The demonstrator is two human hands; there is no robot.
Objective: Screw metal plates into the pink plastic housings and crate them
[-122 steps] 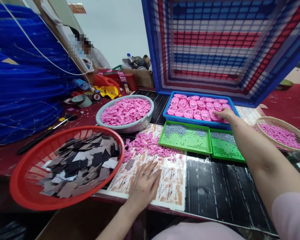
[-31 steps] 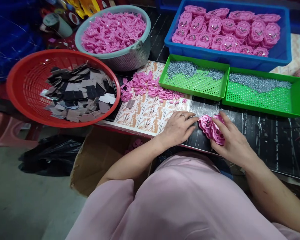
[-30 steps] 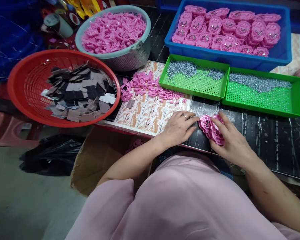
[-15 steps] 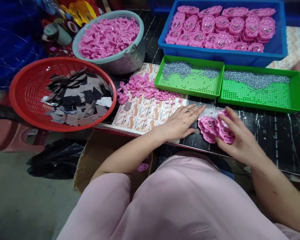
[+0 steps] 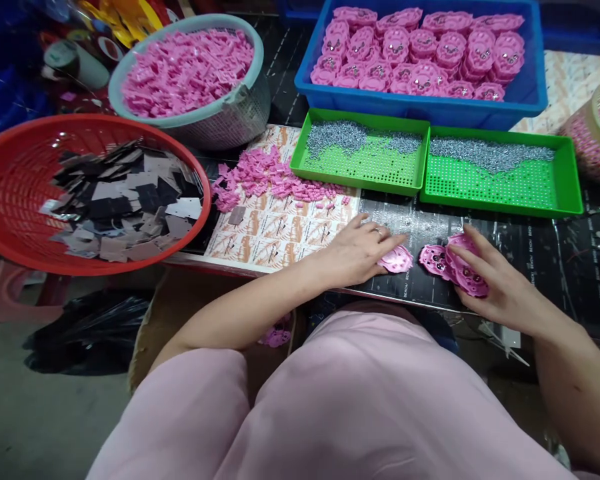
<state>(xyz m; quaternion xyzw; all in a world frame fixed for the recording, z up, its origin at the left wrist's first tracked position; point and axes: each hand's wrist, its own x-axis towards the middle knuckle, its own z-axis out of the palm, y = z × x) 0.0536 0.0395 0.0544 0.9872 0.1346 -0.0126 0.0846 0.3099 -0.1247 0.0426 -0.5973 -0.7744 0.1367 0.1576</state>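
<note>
My left hand [image 5: 356, 252], with a ring on one finger, has its fingers and thumb around the left edge of a pale pink plastic piece [image 5: 397, 260] near the table's front edge. To the right, my right hand [image 5: 505, 283] is closed on a darker pink molded plastic part [image 5: 471, 268] with shiny metal bits in it. A similar pink part [image 5: 434, 261] lies against that one on its left side. My right palm and part of the held piece are hidden by the fingers.
Beyond my hands are two green trays [image 5: 560, 200] of small metal screws. A blue bin [image 5: 420, 107] of stacked pink parts stands behind. Left are loose pink pieces [image 5: 260, 173], a grey-green basket [image 5: 250, 113] of pink pieces and a red basket [image 5: 10, 200] of flat plates.
My left hand was spread flat on the table and now holds a pale pink piece. My right hand and the darker pink parts have shifted slightly right; the camera view has also shifted.
</note>
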